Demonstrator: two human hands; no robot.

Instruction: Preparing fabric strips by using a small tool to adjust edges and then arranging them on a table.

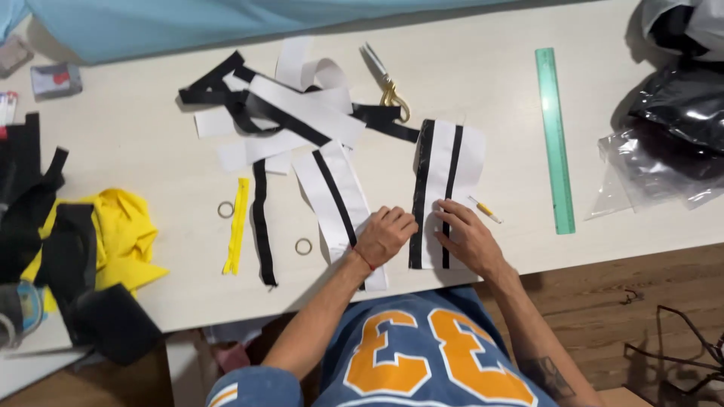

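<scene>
Near the worktop's [113, 136] front edge, the left hand [385, 235] lies curled, knuckles down, on a striped strip [339, 200], while just to its right the right hand [467, 237] presses flat, fingers spread, on the striped panel [452, 162], whose long axis runs front to back, with the ruler [556, 139] farther right.

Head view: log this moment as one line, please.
left hand: fist on white striped panel edge | right hand: flat on panel | scissors, green ruler: untouched on table
</scene>
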